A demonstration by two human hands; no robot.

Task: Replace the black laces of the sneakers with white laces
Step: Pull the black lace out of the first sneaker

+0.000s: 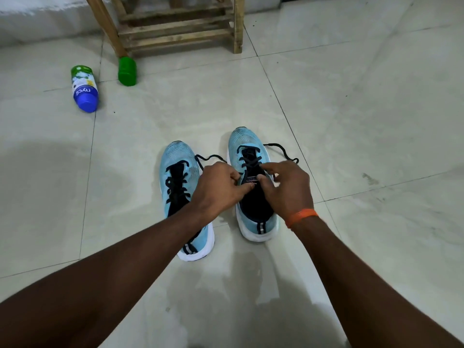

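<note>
Two light-blue sneakers with white soles stand side by side on the tiled floor, toes pointing away from me. The left sneaker [175,182] keeps its black lace threaded. Over the tongue of the right sneaker [247,146] both hands work on the black lace [281,150], whose loose ends trail out on either side. My left hand [216,189] has its fingers curled, pinching the lace near the tongue. My right hand [286,189], with an orange band at the wrist, pinches the lace at the upper eyelets, index finger stretched forward. No white laces are in view.
A blue and white bottle with a green cap [84,89] lies on the floor at far left. A green cup-like object [127,71] sits by the leg of a wooden rack [175,26] at the back. The floor tiles look glossy.
</note>
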